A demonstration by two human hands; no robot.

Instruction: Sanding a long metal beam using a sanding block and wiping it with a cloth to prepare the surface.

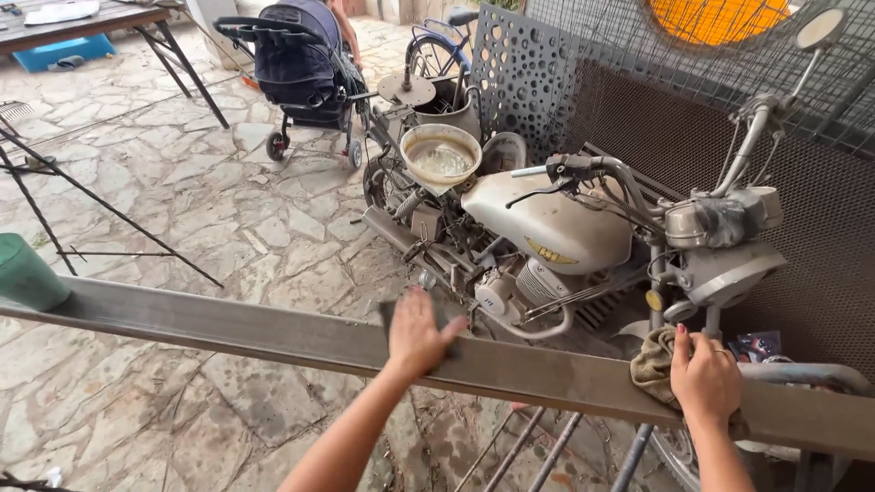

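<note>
Head view: left hand (417, 333) pressed a dark pad (394, 314) flat on the long metal beam (228, 325), right hand (704, 375) clutched a rag (653, 364); beam edge risked scraping fingers.

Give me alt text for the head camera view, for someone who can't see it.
A person presses the left hand, flat on a dark pad, and the right hand, on a tan rag, against a long grey metal beam. Behind it stand a dusty old motorbike and a dark pram on stone paving.
</note>
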